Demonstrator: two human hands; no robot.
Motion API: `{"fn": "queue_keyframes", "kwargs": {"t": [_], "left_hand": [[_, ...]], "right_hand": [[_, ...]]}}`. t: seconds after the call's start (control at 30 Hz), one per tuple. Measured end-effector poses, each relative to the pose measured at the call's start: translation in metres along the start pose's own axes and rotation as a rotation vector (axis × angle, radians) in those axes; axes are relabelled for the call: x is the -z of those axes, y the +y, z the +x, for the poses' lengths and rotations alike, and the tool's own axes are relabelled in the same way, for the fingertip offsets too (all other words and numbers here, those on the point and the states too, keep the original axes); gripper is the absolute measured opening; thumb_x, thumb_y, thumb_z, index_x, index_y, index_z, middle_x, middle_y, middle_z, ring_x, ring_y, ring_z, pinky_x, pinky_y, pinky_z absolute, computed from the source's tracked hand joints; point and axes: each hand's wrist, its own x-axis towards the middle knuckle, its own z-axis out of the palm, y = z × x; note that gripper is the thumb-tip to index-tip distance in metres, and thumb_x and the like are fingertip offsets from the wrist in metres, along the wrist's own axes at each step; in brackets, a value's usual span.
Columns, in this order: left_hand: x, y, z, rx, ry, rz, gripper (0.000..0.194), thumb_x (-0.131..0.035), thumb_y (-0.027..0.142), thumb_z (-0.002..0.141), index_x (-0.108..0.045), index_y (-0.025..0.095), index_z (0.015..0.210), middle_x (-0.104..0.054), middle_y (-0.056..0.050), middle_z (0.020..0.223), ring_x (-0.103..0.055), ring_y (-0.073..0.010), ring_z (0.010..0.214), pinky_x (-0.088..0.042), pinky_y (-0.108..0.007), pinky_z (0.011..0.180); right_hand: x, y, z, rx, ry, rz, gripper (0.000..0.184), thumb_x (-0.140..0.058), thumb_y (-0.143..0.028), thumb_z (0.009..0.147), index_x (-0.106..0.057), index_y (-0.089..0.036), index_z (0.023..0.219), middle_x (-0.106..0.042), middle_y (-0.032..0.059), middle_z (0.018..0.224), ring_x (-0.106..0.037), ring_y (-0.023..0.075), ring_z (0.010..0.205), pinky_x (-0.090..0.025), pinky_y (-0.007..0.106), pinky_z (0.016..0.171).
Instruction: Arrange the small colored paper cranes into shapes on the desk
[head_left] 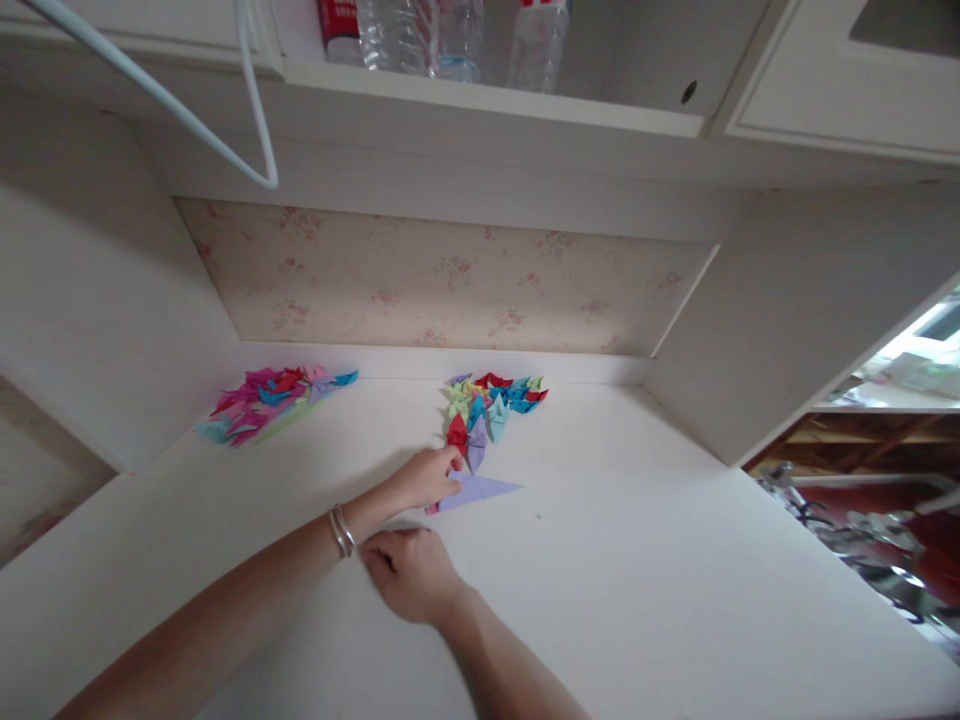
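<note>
My left hand [424,478], with bracelets [342,530] at the wrist, reaches across the white desk [637,560]. Its fingers are closed on the near edge of a lavender folded paper [484,489] lying flat. Just beyond its fingertips lies a pile of small folded paper pieces [495,400] in red, blue, green and purple. My right hand [409,572] rests on the desk below the left wrist. Its fingers are curled under and nothing shows in them.
A second pile of coloured folded papers [274,400] lies at the back left by the wall. Plastic bottles [420,35] stand on the shelf above. A white hanger [255,130] dangles at upper left. Cluttered shelves [862,520] open at the right.
</note>
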Motion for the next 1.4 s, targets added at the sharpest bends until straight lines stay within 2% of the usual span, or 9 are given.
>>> {"fn": "queue_keyframes", "kwargs": {"t": [0.13, 0.33, 0.47, 0.6, 0.73, 0.8, 0.97, 1.13, 1.4], "left_hand": [[-0.001, 0.004, -0.001, -0.011, 0.024, 0.072, 0.021, -0.065, 0.023, 0.067, -0.062, 0.022, 0.088, -0.068, -0.001, 0.078, -0.062, -0.0156, 0.066, -0.039, -0.022, 0.058], [-0.005, 0.006, -0.003, 0.069, -0.043, 0.095, 0.023, -0.064, 0.03, 0.07, -0.06, 0.023, 0.092, -0.066, 0.001, 0.071, -0.058, -0.0148, 0.054, -0.034, -0.024, 0.052], [-0.009, 0.007, -0.003, 0.034, 0.025, 0.181, 0.025, -0.069, 0.033, 0.067, -0.059, 0.023, 0.088, -0.068, -0.003, 0.082, -0.061, -0.0191, 0.071, -0.034, -0.025, 0.059], [-0.008, 0.01, -0.008, 0.012, 0.112, 0.197, 0.027, -0.07, 0.033, 0.065, -0.056, 0.02, 0.084, -0.064, -0.004, 0.084, -0.057, -0.0186, 0.073, -0.034, -0.026, 0.061], [0.003, 0.008, -0.021, 0.041, 0.226, 0.021, 0.021, -0.061, 0.038, 0.075, -0.05, 0.02, 0.073, -0.056, 0.002, 0.069, -0.05, -0.0143, 0.064, -0.032, -0.025, 0.06], [0.01, 0.001, -0.032, 0.086, 0.262, -0.112, 0.028, -0.053, 0.042, 0.079, -0.044, 0.02, 0.064, -0.046, 0.005, 0.059, -0.044, -0.0125, 0.059, -0.029, -0.025, 0.057], [0.015, -0.03, -0.077, 0.305, 0.346, -0.327, 0.041, -0.053, 0.046, 0.074, -0.027, 0.022, 0.054, -0.023, 0.007, 0.053, -0.029, -0.0106, 0.053, -0.021, -0.025, 0.052], [0.008, -0.053, -0.111, 0.393, 0.33, -0.427, 0.036, -0.051, 0.042, 0.071, -0.025, 0.022, 0.055, -0.021, 0.006, 0.056, -0.028, -0.0113, 0.056, -0.02, -0.026, 0.053], [0.007, -0.058, -0.114, 0.344, 0.272, -0.482, 0.029, -0.049, 0.031, 0.067, -0.024, 0.022, 0.054, -0.019, 0.006, 0.055, -0.024, -0.0105, 0.054, -0.015, -0.026, 0.05]], "right_hand": [[-0.003, 0.002, -0.001, 0.005, 0.003, -0.006, 0.025, -0.044, -0.024, 0.092, -0.067, -0.023, 0.084, -0.072, 0.0001, 0.081, -0.063, 0.014, 0.073, -0.038, 0.022, 0.066], [-0.004, 0.003, 0.0, 0.03, 0.015, -0.025, 0.022, -0.047, -0.021, 0.09, -0.067, -0.021, 0.08, -0.073, 0.0011, 0.082, -0.063, 0.0137, 0.07, -0.037, 0.023, 0.063], [-0.005, 0.004, 0.0, 0.049, 0.031, -0.036, 0.02, -0.048, -0.021, 0.089, -0.066, -0.021, 0.08, -0.073, 0.0014, 0.082, -0.063, 0.0137, 0.07, -0.037, 0.023, 0.063], [-0.008, 0.006, 0.0, 0.05, 0.034, -0.052, 0.018, -0.05, -0.021, 0.089, -0.066, -0.021, 0.081, -0.073, 0.0013, 0.083, -0.064, 0.0141, 0.07, -0.037, 0.023, 0.062], [-0.008, 0.006, -0.001, 0.043, 0.031, -0.037, 0.02, -0.048, -0.02, 0.09, -0.066, -0.022, 0.083, -0.073, 0.0, 0.083, -0.065, 0.0139, 0.072, -0.038, 0.023, 0.063], [-0.006, 0.005, -0.001, 0.034, 0.028, -0.026, 0.022, -0.046, -0.02, 0.091, -0.066, -0.023, 0.084, -0.072, -0.0011, 0.081, -0.065, 0.0136, 0.072, -0.038, 0.022, 0.063], [-0.002, 0.003, -0.002, 0.019, 0.027, 0.05, 0.021, -0.046, -0.022, 0.092, -0.067, -0.026, 0.09, -0.072, -0.0029, 0.087, -0.066, 0.0129, 0.077, -0.04, 0.021, 0.068], [-0.001, 0.001, 0.0, 0.003, 0.014, 0.11, 0.021, -0.047, -0.022, 0.091, -0.067, -0.026, 0.088, -0.071, -0.0033, 0.083, -0.063, 0.0115, 0.073, -0.04, 0.02, 0.067], [-0.002, -0.001, 0.003, -0.063, -0.004, 0.179, 0.02, -0.05, -0.026, 0.091, -0.068, -0.023, 0.083, -0.062, -0.004, 0.066, -0.051, 0.0092, 0.056, -0.033, 0.02, 0.054]]}}
